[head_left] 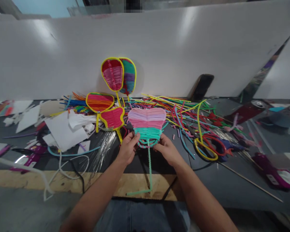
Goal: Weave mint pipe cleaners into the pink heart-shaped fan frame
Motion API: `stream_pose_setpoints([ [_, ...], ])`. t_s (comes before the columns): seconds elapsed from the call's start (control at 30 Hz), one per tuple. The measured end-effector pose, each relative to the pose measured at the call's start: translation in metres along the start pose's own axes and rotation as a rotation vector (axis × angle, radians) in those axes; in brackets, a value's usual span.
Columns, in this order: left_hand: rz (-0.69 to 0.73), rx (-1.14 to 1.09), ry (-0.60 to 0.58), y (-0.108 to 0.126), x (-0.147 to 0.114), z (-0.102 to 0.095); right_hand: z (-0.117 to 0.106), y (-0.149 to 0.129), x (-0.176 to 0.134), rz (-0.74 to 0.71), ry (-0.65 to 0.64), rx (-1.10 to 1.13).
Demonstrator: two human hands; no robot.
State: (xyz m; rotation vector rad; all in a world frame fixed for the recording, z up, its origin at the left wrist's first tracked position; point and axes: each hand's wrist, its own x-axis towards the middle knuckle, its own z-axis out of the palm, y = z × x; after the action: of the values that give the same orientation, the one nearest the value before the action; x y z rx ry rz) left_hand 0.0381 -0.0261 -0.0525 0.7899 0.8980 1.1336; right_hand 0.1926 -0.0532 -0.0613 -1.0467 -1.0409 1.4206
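Between my hands is a pipe-cleaner fan (147, 119) with lilac, pink and turquoise bands. Near its bottom the rows are sparse, with gaps above a twisted pink-and-green rim. A pale green pipe-cleaner stem (149, 167) hangs down from it and bends sharply to the left at its end. My left hand (129, 146) pinches the lower left edge, thumb in front. At the lower right edge, my right hand (168, 148) is closed on the rim, its fingertips partly behind the fan.
Finished yellow-rimmed fans (113, 74) lean against the white board (159, 51). Loose pipe cleaners (159, 100) are heaped behind. Right are a phone (201, 87), a can (246, 111), a thin stick (251, 182) and a purple glue gun (275, 170). Paper scraps (65, 130) and a white cable (72, 175) lie left.
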Motion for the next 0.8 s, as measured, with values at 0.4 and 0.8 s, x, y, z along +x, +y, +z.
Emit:
stream_pose_setpoints([
  [0.4,0.037,0.097,0.081,-0.002,0.001,-0.003,0.001,0.001,-0.007,-0.688,0.328,-0.93],
  [0.8,-0.035,0.076,0.037,-0.004,-0.002,0.0,0.009,0.006,-0.006,-0.772,0.32,-1.243],
])
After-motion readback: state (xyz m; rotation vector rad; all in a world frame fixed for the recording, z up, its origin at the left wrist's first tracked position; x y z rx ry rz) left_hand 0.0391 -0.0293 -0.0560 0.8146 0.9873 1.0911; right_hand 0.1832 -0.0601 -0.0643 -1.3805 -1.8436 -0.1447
